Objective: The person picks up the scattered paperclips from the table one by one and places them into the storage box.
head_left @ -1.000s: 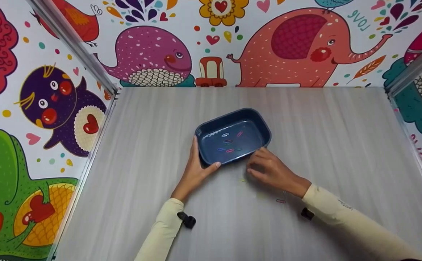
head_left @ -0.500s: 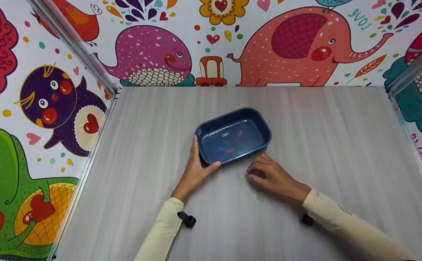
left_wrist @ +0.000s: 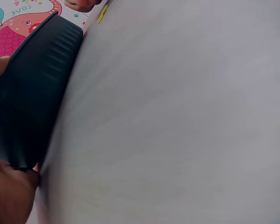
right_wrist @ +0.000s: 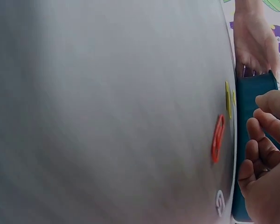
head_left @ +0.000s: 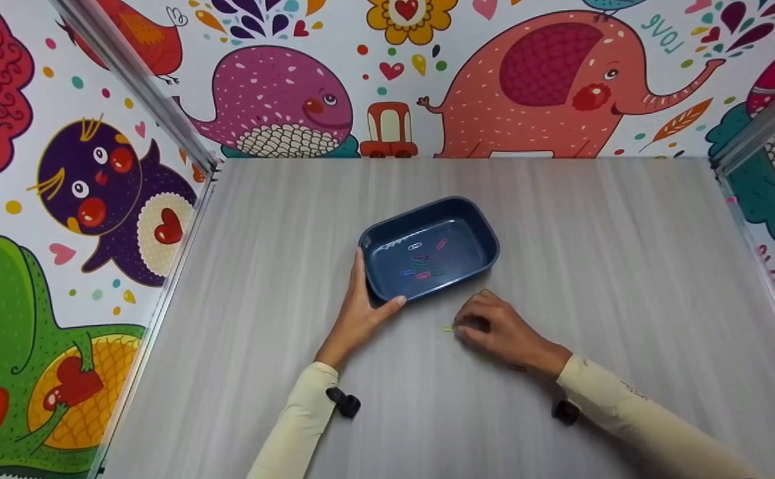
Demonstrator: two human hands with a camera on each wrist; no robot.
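At the left, the left hand (head_left: 360, 309) grips the blue tray (head_left: 464, 247) by its near left corner, the thumb along the near wall and the other fingers on the left end. They are spread around that corner, presumably to steady the tray while leaving its top free. The tray sits slantwise on the counter (head_left: 281, 266), perhaps so its long side faces the right hand (head_left: 510, 332). On its floor lie at least 5 paper clips (head_left: 423, 275) in mixed colours, well apart from the walls.

Next comes a yellow clip (right_wrist: 228, 100), flat on the counter near the tray; a sliver of yellow just beside it may be a 2nd one, but I cannot tell. The right hand hovers close by, its fingers bent and the thumb tip slightly parted from the forefinger; nothing shows between them. That low pose seems suited to something so thin. Farther right, a red clip (right_wrist: 218, 138) lies partly hidden by the wrist in the head view, and a white clip (right_wrist: 220, 203) shows only in the right wrist view.
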